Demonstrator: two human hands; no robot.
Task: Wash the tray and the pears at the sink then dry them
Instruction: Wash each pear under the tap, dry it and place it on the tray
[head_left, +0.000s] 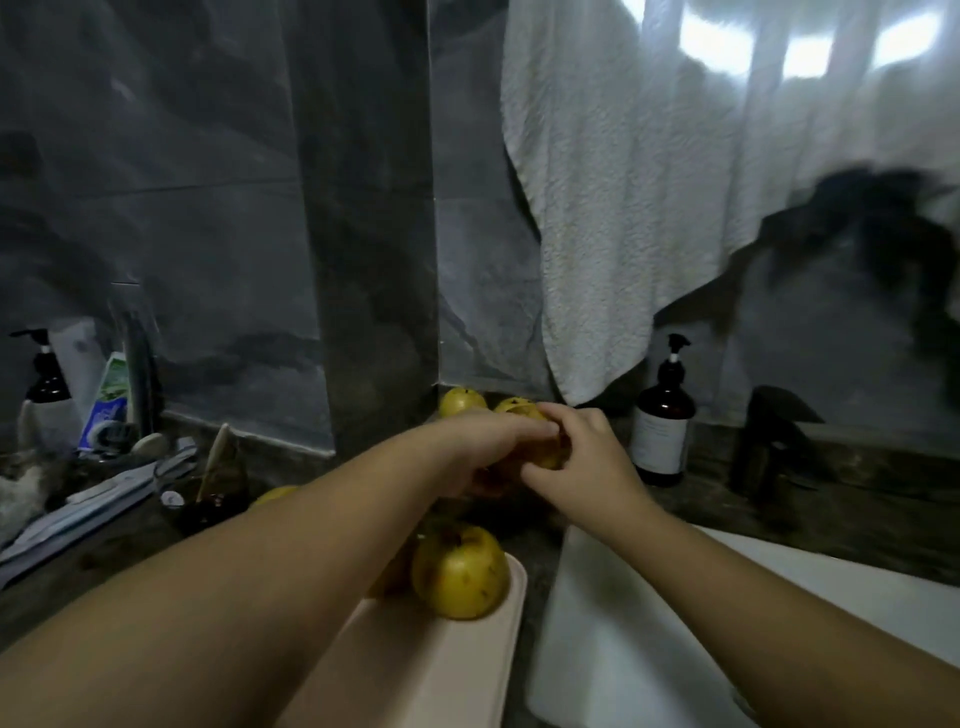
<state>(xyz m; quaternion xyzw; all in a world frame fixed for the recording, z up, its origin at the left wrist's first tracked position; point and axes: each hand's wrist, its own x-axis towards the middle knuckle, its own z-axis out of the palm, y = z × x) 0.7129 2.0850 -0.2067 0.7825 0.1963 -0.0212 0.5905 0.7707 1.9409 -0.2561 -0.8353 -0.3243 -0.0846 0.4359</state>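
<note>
I have both hands on one pear (545, 457) at the back of the counter (831, 499), just left of the sink (623, 623). My left hand (485, 449) curls round it from the left and underneath, and my right hand (582, 457) curls over its right side, fingertips (550, 415) hooked on top. To do this well I want a firm two-sided hold before I lift, because the skin is smooth and will be slicker once wet. I should carry it low across to the sink and keep my forearm clear of the pear on the tray, which sits right at the far end and could roll off at a nudge.

Counting from largest down: one white sink, one hanging white towel (623, 208), one pink tray (441, 670) lying on the counter beside the sink. Two brown pump bottles, one by the sink (662, 426) and one far left (47, 384). Pears: one in my hands, one on the tray (460, 571), two behind my hands against the wall (460, 401), and probably a fifth (275, 493) peeking out beyond my left forearm, though it is mostly hidden.
</note>
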